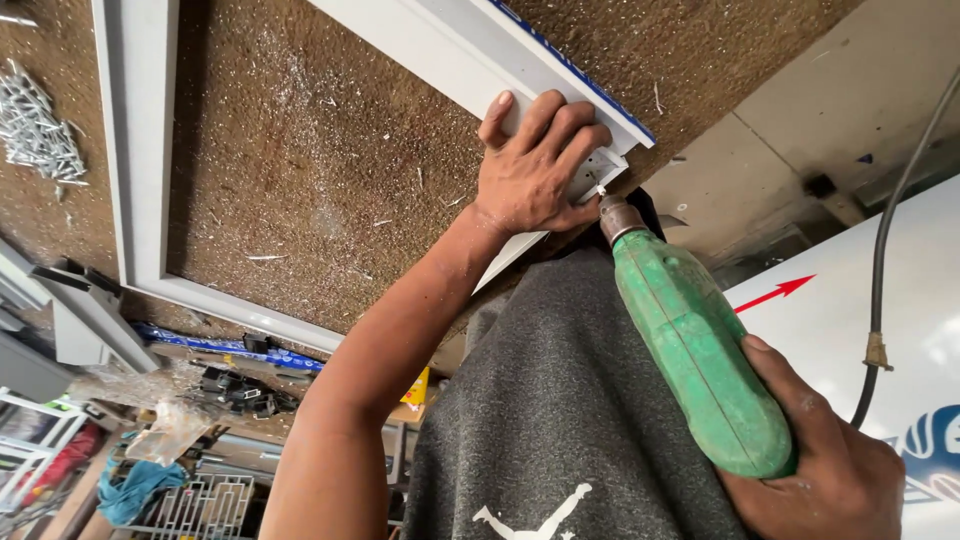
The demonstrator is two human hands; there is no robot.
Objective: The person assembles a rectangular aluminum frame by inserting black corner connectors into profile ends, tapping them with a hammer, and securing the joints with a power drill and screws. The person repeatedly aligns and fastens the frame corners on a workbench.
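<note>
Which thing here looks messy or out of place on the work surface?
Pale shavings lie scattered over the brown work surface inside the white frame, and loose screws sit in a heap at the left edge. The left hand presses the frame; the right hand holds the green drill.

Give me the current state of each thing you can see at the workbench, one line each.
Left hand: pressed flat on the white frame bar.
White frame bar: lying on the brown worktop.
Right hand: closed around the green drill.
Green drill: tilted, bit tip at the bar's end.
Screws: heaped loose on the worktop.
</note>
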